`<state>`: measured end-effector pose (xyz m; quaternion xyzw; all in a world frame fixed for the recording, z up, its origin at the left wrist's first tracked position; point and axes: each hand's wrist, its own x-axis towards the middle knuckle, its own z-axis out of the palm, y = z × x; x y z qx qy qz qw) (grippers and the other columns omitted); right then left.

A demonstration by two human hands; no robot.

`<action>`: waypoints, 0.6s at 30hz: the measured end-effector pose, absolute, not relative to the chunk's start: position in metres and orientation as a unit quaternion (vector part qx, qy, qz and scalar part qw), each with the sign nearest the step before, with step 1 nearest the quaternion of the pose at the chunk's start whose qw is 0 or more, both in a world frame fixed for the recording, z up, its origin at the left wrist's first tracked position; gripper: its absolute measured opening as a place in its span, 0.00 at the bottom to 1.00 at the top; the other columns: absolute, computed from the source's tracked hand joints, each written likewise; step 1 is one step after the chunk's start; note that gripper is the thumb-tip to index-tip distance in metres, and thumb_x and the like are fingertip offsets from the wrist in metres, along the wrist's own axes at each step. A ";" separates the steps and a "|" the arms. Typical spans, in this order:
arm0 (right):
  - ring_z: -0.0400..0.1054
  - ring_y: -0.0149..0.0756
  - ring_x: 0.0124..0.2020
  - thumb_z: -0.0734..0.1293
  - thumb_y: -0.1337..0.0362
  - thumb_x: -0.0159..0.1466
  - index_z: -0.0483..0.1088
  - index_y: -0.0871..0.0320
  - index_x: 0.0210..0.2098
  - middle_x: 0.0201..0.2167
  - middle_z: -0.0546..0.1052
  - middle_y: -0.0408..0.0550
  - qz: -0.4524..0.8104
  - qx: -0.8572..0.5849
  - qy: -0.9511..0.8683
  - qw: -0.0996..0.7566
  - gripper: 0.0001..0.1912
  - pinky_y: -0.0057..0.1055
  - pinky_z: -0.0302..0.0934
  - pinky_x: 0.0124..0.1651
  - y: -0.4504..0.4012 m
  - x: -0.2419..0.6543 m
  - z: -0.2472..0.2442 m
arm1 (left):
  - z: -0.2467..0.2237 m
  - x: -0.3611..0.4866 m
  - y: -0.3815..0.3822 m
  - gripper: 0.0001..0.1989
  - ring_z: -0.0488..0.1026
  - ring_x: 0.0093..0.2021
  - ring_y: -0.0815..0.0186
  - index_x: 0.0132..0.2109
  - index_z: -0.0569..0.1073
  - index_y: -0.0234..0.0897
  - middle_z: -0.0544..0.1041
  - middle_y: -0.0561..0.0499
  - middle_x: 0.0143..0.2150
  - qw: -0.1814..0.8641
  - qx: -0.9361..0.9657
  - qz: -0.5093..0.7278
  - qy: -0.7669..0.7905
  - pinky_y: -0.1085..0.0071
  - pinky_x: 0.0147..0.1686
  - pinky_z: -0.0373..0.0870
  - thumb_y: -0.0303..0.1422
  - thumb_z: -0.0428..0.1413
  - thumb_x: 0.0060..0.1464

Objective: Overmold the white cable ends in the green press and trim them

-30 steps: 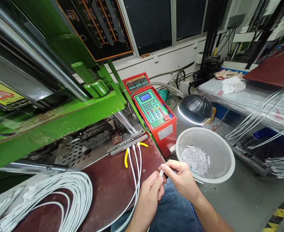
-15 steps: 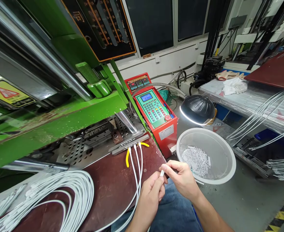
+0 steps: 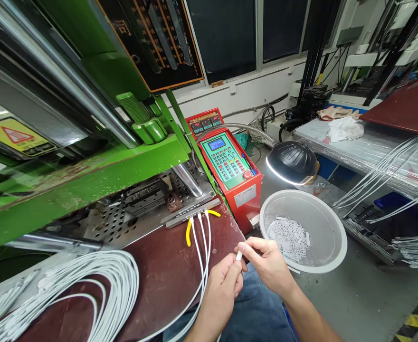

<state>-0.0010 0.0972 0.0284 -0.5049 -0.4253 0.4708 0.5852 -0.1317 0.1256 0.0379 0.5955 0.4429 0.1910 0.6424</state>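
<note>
The left hand (image 3: 226, 278) has a snug pinch on a small white piece (image 3: 239, 255), just off the maroon board's (image 3: 166, 278) right corner; the right hand (image 3: 266, 263) pinches its far end, fingertips together, presumably steadying it. Three slim, smooth white cables (image 3: 209, 237) meet a hard metal strip (image 3: 191, 212) at the far edge, seemingly keeping them aligned.

Even, cool light falls on my left hand (image 3: 223, 284) and right hand (image 3: 269, 265), both fairly sharp, with only soft shadows. Glare streaks the chrome rod (image 3: 70, 73) at upper left; the black lamp (image 3: 291, 159) glows white along its lower rim. Windows (image 3: 223, 40) look dark. Toward the edges my wide view looks stretched.
</note>
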 end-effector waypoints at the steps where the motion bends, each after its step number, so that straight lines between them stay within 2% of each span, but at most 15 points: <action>1: 0.62 0.29 0.23 0.63 0.56 0.66 0.70 0.59 0.23 0.19 0.70 0.40 0.471 -0.505 -0.426 0.585 0.19 0.25 0.57 0.30 0.097 -0.001 0.029 | 0.038 -0.132 0.126 0.14 0.50 0.17 0.73 0.29 0.63 0.38 0.56 0.60 0.15 0.640 0.598 0.191 0.443 0.74 0.19 0.48 0.41 0.44 0.59; 8: 0.60 0.28 0.22 0.63 0.56 0.66 0.70 0.60 0.23 0.18 0.68 0.40 0.472 -0.502 -0.426 0.586 0.19 0.25 0.55 0.28 0.098 -0.001 0.029 | 0.039 -0.133 0.125 0.15 0.51 0.17 0.73 0.29 0.63 0.38 0.56 0.60 0.15 0.640 0.596 0.200 0.442 0.75 0.19 0.49 0.41 0.44 0.59; 13: 0.60 0.28 0.22 0.63 0.56 0.66 0.71 0.60 0.25 0.18 0.68 0.40 0.477 -0.504 -0.427 0.580 0.18 0.25 0.56 0.28 0.097 -0.002 0.030 | 0.040 -0.133 0.124 0.13 0.51 0.17 0.72 0.28 0.63 0.38 0.57 0.60 0.14 0.642 0.595 0.206 0.437 0.75 0.19 0.50 0.37 0.43 0.58; 18: 0.59 0.28 0.22 0.63 0.56 0.66 0.71 0.61 0.25 0.18 0.67 0.40 0.473 -0.515 -0.433 0.569 0.18 0.25 0.55 0.28 0.096 -0.003 0.031 | 0.039 -0.133 0.123 0.13 0.51 0.16 0.72 0.29 0.63 0.38 0.57 0.60 0.14 0.649 0.585 0.208 0.440 0.75 0.18 0.49 0.40 0.43 0.58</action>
